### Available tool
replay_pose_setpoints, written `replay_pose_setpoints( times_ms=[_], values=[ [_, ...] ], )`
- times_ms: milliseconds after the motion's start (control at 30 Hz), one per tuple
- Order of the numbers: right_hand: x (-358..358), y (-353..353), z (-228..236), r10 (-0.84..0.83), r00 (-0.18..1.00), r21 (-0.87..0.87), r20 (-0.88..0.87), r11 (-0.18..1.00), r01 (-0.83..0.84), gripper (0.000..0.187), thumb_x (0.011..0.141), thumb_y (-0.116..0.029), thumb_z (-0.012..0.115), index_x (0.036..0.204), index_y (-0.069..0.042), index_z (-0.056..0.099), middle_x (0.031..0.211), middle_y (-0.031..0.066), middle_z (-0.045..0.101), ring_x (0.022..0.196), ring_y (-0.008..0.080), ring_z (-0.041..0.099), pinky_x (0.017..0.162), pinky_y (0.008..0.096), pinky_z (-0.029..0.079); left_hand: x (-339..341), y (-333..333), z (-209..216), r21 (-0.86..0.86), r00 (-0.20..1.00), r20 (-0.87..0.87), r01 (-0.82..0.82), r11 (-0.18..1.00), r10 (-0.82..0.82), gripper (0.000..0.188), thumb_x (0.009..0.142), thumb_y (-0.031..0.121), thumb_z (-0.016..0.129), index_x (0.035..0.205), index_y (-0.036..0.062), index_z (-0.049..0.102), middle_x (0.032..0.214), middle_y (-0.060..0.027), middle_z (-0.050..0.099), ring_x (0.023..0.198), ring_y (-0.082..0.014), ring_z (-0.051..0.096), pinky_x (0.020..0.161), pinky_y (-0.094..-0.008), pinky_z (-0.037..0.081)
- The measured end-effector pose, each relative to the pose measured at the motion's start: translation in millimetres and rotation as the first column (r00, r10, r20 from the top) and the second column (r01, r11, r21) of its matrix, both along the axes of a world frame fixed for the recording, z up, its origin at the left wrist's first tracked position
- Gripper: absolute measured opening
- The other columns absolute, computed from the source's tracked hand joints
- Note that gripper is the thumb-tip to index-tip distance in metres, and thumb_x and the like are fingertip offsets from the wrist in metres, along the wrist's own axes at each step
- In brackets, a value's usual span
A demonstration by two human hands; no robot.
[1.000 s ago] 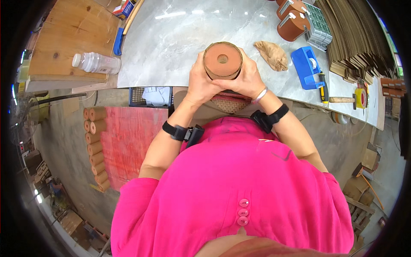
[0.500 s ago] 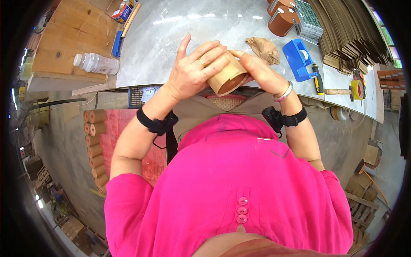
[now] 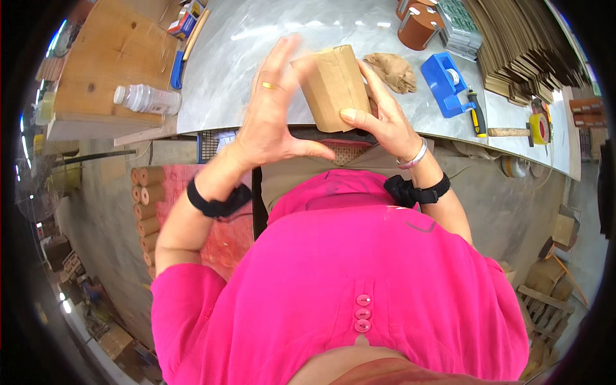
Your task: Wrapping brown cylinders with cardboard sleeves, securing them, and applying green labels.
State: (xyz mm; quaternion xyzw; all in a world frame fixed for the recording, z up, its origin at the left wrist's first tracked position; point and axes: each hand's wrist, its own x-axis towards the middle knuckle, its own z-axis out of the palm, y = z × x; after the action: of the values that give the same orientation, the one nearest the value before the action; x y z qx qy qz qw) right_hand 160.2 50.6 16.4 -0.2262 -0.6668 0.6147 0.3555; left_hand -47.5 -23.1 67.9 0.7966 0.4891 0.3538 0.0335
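A cylinder wrapped in brown kraft paper is held tilted above the near edge of the grey worktable, its papered side facing me. My right hand grips its right side, thumb on the lower front and fingers partly hidden behind. My left hand is open beside the cylinder's left side, thumb and fingers spread wide. Its fingertips are blurred, and whether they touch the paper I cannot tell. Just behind my right hand lies a crumpled piece of brown paper.
On the right are a blue tape dispenser, a yellow-black screwdriver, a hammer and stacked cardboard sheets. Reddish-brown cylinders stand at the back. A plastic bottle lies left; paper-wrapped rolls are stacked lower left.
The cylinder has turned, so its open end no longer shows and its side faces me. My left hand has come off it and spread; my right thumb has shifted to the front.
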Motion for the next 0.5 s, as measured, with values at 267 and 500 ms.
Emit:
replay_pose_setpoints(
  times_ms=[267,500],
  values=[
    [3,-12,8,-0.203,0.975,0.263,0.092,0.949,0.173,0.098,0.085,-0.026,0.077,0.155,0.006,0.015,0.144,0.0275,0.048,0.131,0.0327,0.052,0.109,0.0406,0.041,42,17,-13,-0.581,0.335,0.812,0.398,0.710,0.478,0.066,0.081,0.020,0.080,0.135,0.0000,0.047,0.127,-0.0137,0.058,0.117,-0.0221,0.060,0.097,-0.0355,0.051],
    [94,17,18,-0.808,0.585,0.647,0.071,0.484,0.590,0.053,0.084,-0.034,0.078,0.117,0.003,0.062,0.105,0.0203,0.067,0.102,0.0349,0.064,0.088,0.0405,0.050,74,69,-7,-0.460,0.361,0.884,0.556,0.693,0.297,0.064,0.081,0.021,0.076,0.134,-0.0008,0.048,0.121,-0.0133,0.062,0.110,-0.0207,0.063,0.094,-0.0364,0.052]
  ],
)
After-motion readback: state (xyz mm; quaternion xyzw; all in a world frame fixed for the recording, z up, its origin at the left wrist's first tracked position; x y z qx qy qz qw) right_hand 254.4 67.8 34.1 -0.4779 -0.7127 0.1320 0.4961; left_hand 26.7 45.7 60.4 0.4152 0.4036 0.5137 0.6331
